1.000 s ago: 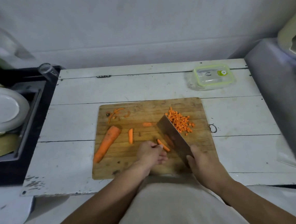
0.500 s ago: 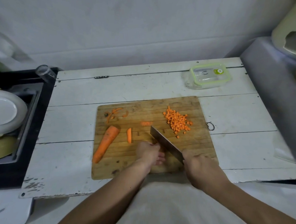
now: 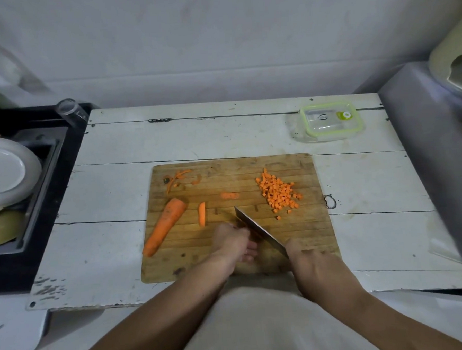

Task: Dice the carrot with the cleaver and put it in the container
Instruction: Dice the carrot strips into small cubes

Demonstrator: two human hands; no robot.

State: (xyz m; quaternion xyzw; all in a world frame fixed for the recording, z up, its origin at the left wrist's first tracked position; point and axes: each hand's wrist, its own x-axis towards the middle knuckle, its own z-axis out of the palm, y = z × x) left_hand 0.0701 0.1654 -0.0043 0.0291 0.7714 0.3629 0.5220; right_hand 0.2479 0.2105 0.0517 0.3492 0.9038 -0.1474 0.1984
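Observation:
A wooden cutting board (image 3: 302, 238) lies on the white table. A large carrot piece (image 3: 164, 226) lies on its left side, with a thin carrot strip (image 3: 202, 213) beside it and a small slice (image 3: 229, 195) further back. A heap of diced carrot (image 3: 279, 192) sits at the board's right rear. My right hand (image 3: 309, 259) grips the cleaver (image 3: 259, 231), blade edge down on the board. My left hand (image 3: 234, 243) is curled right against the blade's left side; what it holds is hidden. The clear container with a green-rimmed lid (image 3: 328, 121) stands at the table's back right.
Carrot peelings (image 3: 179, 177) lie at the board's back left corner. A black sink (image 3: 24, 191) with a white plate (image 3: 5, 170) and a glass (image 3: 67, 107) is on the left. A grey appliance (image 3: 437, 150) stands along the right edge.
The cleaver went from tilted flat beside the diced heap to upright, edge on the board, next to my left hand. The carrot piece seen under my left fingers is now hidden.

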